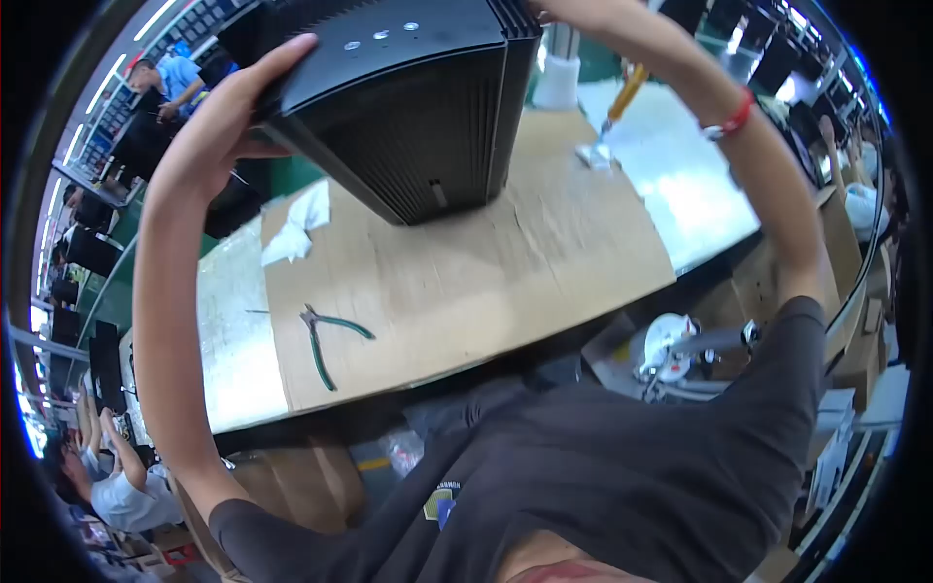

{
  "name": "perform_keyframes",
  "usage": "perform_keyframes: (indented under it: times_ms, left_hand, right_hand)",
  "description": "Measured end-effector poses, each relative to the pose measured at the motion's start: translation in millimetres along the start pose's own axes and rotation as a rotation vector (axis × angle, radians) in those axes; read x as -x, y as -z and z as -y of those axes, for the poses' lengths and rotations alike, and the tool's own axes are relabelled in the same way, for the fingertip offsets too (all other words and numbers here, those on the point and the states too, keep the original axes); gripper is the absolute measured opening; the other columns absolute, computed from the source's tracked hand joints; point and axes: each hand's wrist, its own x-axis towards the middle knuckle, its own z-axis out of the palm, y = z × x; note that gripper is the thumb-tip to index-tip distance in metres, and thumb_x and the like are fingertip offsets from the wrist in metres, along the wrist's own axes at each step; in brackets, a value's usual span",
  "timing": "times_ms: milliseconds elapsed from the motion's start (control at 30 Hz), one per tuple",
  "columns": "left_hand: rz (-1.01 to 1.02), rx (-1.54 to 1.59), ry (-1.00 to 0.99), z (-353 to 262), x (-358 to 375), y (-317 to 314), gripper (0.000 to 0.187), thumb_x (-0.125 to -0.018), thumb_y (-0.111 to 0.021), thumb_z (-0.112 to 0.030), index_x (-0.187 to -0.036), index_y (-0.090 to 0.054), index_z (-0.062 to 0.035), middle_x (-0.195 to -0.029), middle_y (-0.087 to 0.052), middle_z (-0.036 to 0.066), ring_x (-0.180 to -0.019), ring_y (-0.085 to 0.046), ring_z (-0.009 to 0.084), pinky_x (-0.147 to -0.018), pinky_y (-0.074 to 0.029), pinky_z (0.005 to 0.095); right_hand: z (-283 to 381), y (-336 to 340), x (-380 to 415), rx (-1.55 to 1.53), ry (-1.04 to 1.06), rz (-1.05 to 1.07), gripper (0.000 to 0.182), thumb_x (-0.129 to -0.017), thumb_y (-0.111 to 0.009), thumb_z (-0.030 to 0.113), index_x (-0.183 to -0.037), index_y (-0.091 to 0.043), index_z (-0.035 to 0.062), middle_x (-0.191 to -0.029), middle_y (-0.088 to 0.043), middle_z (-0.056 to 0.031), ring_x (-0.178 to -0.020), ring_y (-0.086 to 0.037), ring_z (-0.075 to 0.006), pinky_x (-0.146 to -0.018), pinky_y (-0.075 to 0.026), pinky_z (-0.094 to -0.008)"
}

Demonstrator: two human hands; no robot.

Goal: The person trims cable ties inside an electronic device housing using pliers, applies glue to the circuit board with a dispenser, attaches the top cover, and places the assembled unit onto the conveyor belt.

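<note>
A large black ribbed case [418, 126] stands over the brown cardboard sheet [466, 282] on the bench, with three small silver round parts on its top face. My left hand [238, 112] grips its left side, thumb on the upper edge and the other fingers partly hidden behind. At the far right corner of the case, my right hand [564, 10] is on it, mostly cut off by the top of the view. Green-handled cutting pliers [326, 340] lie open on the cardboard, nearer my body. A crumpled white cloth [299, 223] is left of the case.
A yellow-handled screwdriver [627, 92] stands at the right beside a small silver piece [595, 155]. Behind it is a white cylindrical holder [557, 83]. A metal stool-like frame [675, 350] is under the bench's right side. Other people sit or stand farther off on both sides.
</note>
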Motion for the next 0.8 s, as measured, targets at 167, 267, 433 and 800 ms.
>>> perform_keyframes:
  times_ms: [167, 267, 433, 800]
  left_hand:
    - [0.003, -0.072, 0.100, -8.9, -54.6, 10.3, 0.091, -0.071, -0.058, -0.076, -0.120, -0.059, 0.0013, -0.106, -0.063, 0.018, -0.096, -0.063, 0.0289, -0.077, -0.056, 0.0444]
    - [-0.001, -0.392, 0.070, -21.6, -83.7, 24.4, 0.087, -0.075, -0.059, -0.071, -0.120, -0.056, 0.0032, -0.104, -0.062, 0.018, -0.099, -0.062, 0.0266, -0.081, -0.054, 0.0434]
    - [-0.199, -0.864, -0.274, -62.8, -121.8, 46.1, 0.077, -0.089, -0.049, -0.061, -0.134, -0.045, 0.0005, -0.131, -0.049, 0.024, -0.123, -0.049, 0.0279, -0.102, -0.040, 0.0441]
    - [0.087, -0.802, -0.428, -28.1, -142.9, 6.4, 0.070, -0.092, -0.037, -0.061, -0.146, -0.033, -0.0180, -0.150, -0.032, 0.016, -0.137, -0.033, 0.0322, -0.112, -0.028, 0.0484]
  right_hand:
    - [-40.3, -29.3, -20.3, 0.474, 0.726, -0.252, 0.045, -0.080, -0.074, 0.031, -0.118, -0.063, 0.0095, -0.121, -0.063, -0.0099, -0.121, -0.054, -0.0235, -0.111, -0.031, -0.0436]
    - [-61.8, -43.1, -36.9, 0.281, 0.785, -0.329, 0.054, -0.070, -0.082, 0.020, -0.118, -0.063, 0.0082, -0.122, -0.062, -0.0120, -0.120, -0.055, -0.0271, -0.111, -0.031, -0.0483]
    - [-62.4, -41.4, -44.7, 0.145, 0.792, -0.298, 0.053, -0.068, -0.083, 0.016, -0.116, -0.065, 0.0056, -0.120, -0.064, -0.0114, -0.118, -0.056, -0.0287, -0.107, -0.039, -0.0435]
    - [-69.2, -35.7, -40.6, 0.334, 0.829, -0.450, 0.071, -0.068, -0.081, 0.041, -0.125, -0.053, 0.0091, -0.125, -0.056, -0.0113, -0.118, -0.051, -0.0276, -0.110, -0.028, -0.0488]
